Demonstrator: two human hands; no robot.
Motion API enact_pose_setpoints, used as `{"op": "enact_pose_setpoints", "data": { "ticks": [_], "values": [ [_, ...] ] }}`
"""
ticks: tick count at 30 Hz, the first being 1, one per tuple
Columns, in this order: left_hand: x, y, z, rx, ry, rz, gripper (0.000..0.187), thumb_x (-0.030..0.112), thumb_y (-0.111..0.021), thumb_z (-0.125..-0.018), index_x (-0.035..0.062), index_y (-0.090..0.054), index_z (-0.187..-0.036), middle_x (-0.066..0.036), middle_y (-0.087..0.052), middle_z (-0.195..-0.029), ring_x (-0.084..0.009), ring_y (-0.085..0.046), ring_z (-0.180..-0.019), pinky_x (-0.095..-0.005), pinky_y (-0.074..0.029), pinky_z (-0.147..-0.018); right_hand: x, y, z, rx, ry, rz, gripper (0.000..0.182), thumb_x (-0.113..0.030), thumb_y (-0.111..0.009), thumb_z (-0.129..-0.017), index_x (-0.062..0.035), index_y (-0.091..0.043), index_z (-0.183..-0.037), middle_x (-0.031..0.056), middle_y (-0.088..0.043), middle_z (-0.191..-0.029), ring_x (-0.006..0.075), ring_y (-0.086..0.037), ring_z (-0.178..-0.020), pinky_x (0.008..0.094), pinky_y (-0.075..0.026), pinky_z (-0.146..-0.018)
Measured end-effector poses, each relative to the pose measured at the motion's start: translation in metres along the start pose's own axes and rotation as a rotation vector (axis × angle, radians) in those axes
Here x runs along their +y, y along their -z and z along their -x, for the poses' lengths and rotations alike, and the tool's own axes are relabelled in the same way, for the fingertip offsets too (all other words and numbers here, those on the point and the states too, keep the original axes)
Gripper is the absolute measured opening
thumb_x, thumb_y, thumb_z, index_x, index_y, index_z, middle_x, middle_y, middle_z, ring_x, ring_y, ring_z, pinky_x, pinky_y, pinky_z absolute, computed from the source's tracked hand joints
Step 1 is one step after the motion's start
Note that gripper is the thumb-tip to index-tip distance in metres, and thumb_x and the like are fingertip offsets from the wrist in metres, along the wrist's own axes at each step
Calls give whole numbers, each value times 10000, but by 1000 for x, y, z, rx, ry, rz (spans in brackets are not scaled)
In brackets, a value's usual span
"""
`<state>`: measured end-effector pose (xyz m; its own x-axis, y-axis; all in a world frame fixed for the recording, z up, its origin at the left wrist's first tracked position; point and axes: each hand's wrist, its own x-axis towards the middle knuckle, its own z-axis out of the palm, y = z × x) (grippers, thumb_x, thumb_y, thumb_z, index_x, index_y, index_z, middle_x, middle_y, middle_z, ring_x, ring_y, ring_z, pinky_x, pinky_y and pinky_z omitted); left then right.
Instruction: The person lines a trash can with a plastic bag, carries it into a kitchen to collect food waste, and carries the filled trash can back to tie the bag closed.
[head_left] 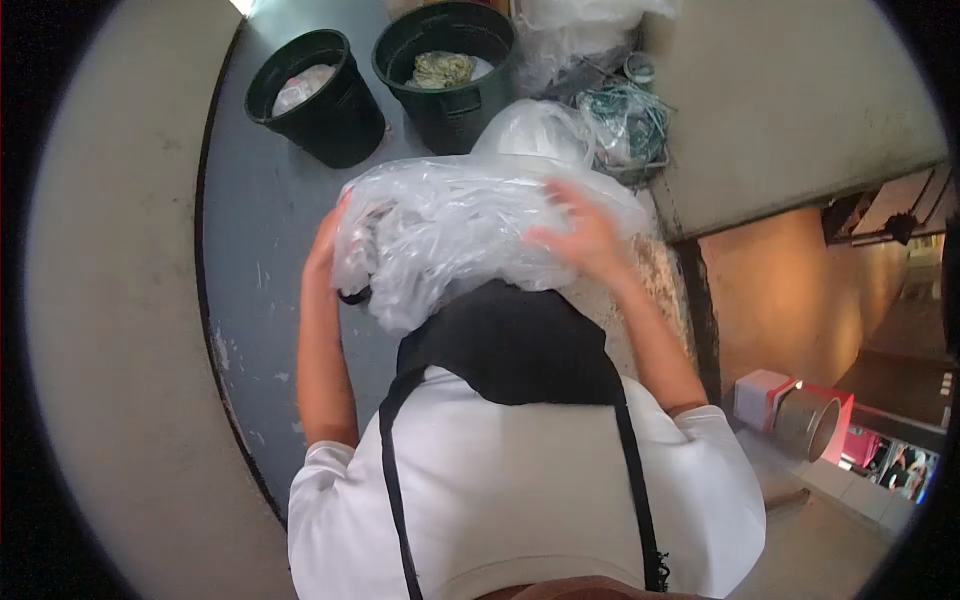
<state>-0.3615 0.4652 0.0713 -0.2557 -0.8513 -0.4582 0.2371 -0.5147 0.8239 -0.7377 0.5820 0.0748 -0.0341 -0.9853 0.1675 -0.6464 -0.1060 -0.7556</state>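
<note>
A large bundle of clear, crumpled plastic [450, 230] lies in front of my body, above the black apron [510, 340]. My left hand [325, 240] is at the bundle's left edge, its fingers mostly hidden behind the plastic. Over the right part of the bundle is my right hand [580, 235], blurred by motion, with its fingers spread and nothing seen in them. Some dark and grey material shows through the plastic near its left side.
Two dark green bins, one on the left [345, 120] and one on the right [450, 110], stand beyond the bundle. Near them are a white plastic bag [535, 130] and a pile of greenish wrapped material [625, 125]. A wall [800, 100] rises at the right.
</note>
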Motion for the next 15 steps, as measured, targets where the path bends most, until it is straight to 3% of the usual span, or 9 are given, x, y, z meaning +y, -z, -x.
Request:
{"op": "enact_pose_setpoints", "data": {
  "ticks": [1,3,5,7,10,11,12,14,15],
  "values": [
    [-4,-4,-5,-80,21,27,408,339,-512,-989,-7,-604,-1183,-110,-676,-1056,-180,-650,-901,-332,-539,-772,5,-40,9,10,190,186,670,-264,-777,-763,-76,-506,-1346,152,-632,-1207,310,-626,-1073,411,-478,-938],
    [2,-28,-2,-29,71,-77,419,338,-548,-969,-4,-583,-1208,-119,-663,-1081,-184,-644,-921,-326,-535,-781,62,-75,19,-245,-27,211,693,-245,-791,-714,-116,-523,-1339,185,-635,-1190,362,-612,-1088,433,-486,-913],
    [9,-28,-7,-37,72,-322,491,338,-622,-915,-2,-540,-1259,-127,-643,-1116,-194,-634,-951,-323,-525,-810,164,-97,32,-151,-80,297,662,-214,-808,-678,-133,-562,-1288,167,-669,-1012,298,-647,-957,408,-504,-822],
    [20,4,-17,-109,28,-709,665,338,-733,-826,-1,-475,-1336,-134,-618,-1160,-211,-620,-991,-324,-508,-860,160,-46,45,-140,-360,98,573,-189,-810,-687,-128,-598,-1217,120,-628,-868,218,-615,-806,358,-499,-723],
    [16,21,-20,-367,-66,-905,954,316,-849,-636,64,-387,-1432,-145,-590,-1224,-331,-604,-1064,-398,-481,-936,162,-5,81,0,-491,101,480,-198,-820,-702,-93,-627,-1130,79,-580,-788,161,-563,-762,317,-478,-680],
    [-4,28,-32,-468,-282,-1132,1126,270,-888,-552,115,-286,-1492,-154,-585,-1257,-358,-578,-1134,-415,-446,-991,161,-2,95,39,-528,118,472,-218,-821,-710,-83,-631,-1121,74,-593,-801,162,-571,-779,314,-480,-701],
    [-16,13,-17,-472,-455,-1423,990,255,-843,-632,95,-326,-1461,-177,-599,-1239,-324,-594,-1123,-413,-446,-963,160,-2,109,73,-560,136,466,-237,-822,-718,-73,-635,-1111,68,-605,-814,162,-579,-795,311,-483,-721],
    [-44,3,-16,-595,-269,-1585,787,232,-779,-706,79,-418,-1388,-197,-628,-1190,-343,-615,-1096,-406,-457,-945,188,-40,146,-190,-489,-40,478,-286,-796,-758,-53,-615,-1134,42,-625,-873,169,-591,-860,309,-474,-773],
    [-52,14,-31,-547,-271,-1537,702,234,-750,-737,73,-451,-1351,-205,-633,-1169,-346,-619,-1085,-404,-460,-937,206,-67,159,-326,-443,-125,487,-311,-783,-779,-44,-605,-1146,30,-634,-903,172,-598,-893,308,-469,-800]
  ]
}}
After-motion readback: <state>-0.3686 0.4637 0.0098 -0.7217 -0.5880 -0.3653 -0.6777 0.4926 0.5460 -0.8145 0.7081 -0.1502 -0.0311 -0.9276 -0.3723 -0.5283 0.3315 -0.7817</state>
